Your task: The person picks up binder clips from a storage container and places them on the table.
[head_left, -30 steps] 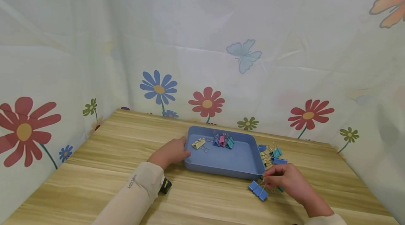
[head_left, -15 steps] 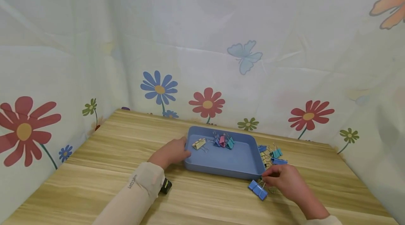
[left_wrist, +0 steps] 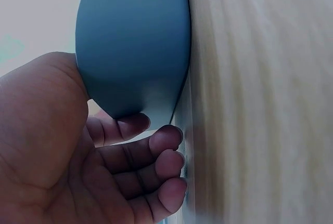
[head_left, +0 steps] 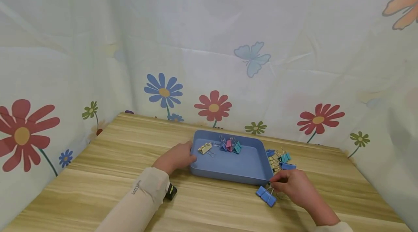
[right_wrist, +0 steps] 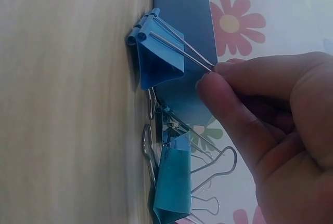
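At the lower right of the head view, the right hand (head_left: 295, 186) pinches a wide blue metal binder clip (head_left: 266, 196) by its silver wire handle, its grip closed between thumb and forefinger. The clip is just beside the near right corner of a shallow blue rectangular tray (head_left: 225, 165); whether it touches the wood-grain table (head_left: 98, 181) cannot be told. The thin wire probably offers the easiest hold, leaving the clip's body hanging free of the fingers.

Left of centre, the left hand (head_left: 176, 156) grasps the tray's left end, apparently to steady it. Inside the tray, toward its far side, lie a pale yellow clip (head_left: 205, 148), a purple-blue clip (head_left: 223, 147), a pink clip (head_left: 229, 145) and a teal clip (head_left: 237, 148), the last three close together. More loose clips (head_left: 285, 157), teal, blue and yellow, lie outside its right wall, near the right hand.

As for pose, the right arm comes in from the bottom right edge, its hand above the table with the remaining fingers folded toward the palm. The left arm, in a beige sleeve (head_left: 132, 203), slants up from the bottom edge; in the left wrist view the fingers curl beneath the tray's corner, and the thumb is mostly hidden.
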The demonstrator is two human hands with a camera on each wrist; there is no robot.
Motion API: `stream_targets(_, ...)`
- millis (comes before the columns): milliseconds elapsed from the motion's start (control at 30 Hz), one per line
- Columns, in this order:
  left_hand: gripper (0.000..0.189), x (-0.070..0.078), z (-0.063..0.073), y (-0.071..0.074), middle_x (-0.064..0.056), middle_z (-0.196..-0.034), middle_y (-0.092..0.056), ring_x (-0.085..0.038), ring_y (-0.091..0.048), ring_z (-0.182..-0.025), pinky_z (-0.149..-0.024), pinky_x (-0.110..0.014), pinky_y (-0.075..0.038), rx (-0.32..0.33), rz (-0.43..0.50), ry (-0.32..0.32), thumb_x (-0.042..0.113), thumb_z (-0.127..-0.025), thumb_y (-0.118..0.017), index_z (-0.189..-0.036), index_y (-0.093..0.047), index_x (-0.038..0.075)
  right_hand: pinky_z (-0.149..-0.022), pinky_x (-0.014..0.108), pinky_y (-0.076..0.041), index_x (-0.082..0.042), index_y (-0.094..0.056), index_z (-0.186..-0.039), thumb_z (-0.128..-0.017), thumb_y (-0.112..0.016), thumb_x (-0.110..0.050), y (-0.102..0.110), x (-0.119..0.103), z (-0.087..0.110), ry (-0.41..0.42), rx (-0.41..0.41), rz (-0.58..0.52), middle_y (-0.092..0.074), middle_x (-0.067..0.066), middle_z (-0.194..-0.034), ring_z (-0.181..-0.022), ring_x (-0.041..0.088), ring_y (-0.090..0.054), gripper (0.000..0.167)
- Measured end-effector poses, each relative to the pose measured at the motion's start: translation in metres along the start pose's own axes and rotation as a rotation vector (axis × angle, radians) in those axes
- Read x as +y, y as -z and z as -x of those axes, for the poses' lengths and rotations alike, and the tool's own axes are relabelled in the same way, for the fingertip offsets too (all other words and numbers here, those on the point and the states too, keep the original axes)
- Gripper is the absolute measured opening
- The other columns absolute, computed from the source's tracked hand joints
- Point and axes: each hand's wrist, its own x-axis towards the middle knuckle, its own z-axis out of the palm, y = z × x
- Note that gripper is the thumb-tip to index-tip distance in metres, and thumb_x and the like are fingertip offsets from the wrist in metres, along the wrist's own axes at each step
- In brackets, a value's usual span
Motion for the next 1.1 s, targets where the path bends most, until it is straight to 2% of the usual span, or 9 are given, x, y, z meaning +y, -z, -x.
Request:
stream_targets(200, 0.055, -0.001, 0.0, 0.0, -0.016, -0.122, -0.062, -0.021, -0.054, -0.089, -0.089, -0.039, -0.047, -0.001, 0.005, 0.003, 0.024, -0.091, -0.055, -0.136, -0.043, -0.005, -0.061, 0.024, -0.051, -0.008, -0.075, -0.088, -0.085, -0.07, -0.008, 0.0, 0.0, 0.0, 0.016, -0.001, 0.007, -0.071, 0.0, -0.082, -0.07, 0.01, -0.065, 0.007)
stream_targets(433, 0.055, -0.002, 0.002, 0.002, -0.017, -0.122, -0.062, -0.02, -0.054, -0.088, -0.087, -0.039, -0.047, 0.003, -0.003, -0.009, 0.024, -0.089, -0.053, -0.135, -0.043, -0.007, -0.06, 0.023, -0.05, -0.008, -0.075, -0.089, -0.085, -0.069, -0.011, 0.001, -0.002, 0.0, 0.085, -0.016, 0.045, -0.071, -0.001, -0.083, -0.069, 0.007, -0.064, 0.007)
stream_targets(867, 0.063, -0.006, -0.003, -0.003, -0.018, -0.137, -0.055, -0.02, -0.056, -0.099, -0.1, -0.042, -0.045, -0.003, 0.007, 0.018, 0.027, -0.091, -0.055, -0.143, -0.038, -0.004, -0.062, 0.021, -0.049, -0.019, -0.074, -0.086, -0.083, -0.074, -0.015, 0.003, -0.006, 0.002, 0.129, 0.047, 0.187, -0.069, -0.007, -0.083, -0.072, 0.005, -0.059, 0.006)
stream_targets(1100, 0.061, -0.006, -0.004, -0.004, -0.016, -0.132, -0.058, -0.021, -0.055, -0.094, -0.094, -0.04, -0.046, -0.002, -0.005, 0.015, 0.027, -0.091, -0.054, -0.142, -0.04, -0.003, -0.061, 0.021, -0.048, -0.017, -0.074, -0.088, -0.085, -0.072, -0.015, 0.009, -0.011, 0.004, 0.166, 0.079, 0.215, -0.067, -0.008, -0.079, -0.068, 0.002, -0.056, 0.004)
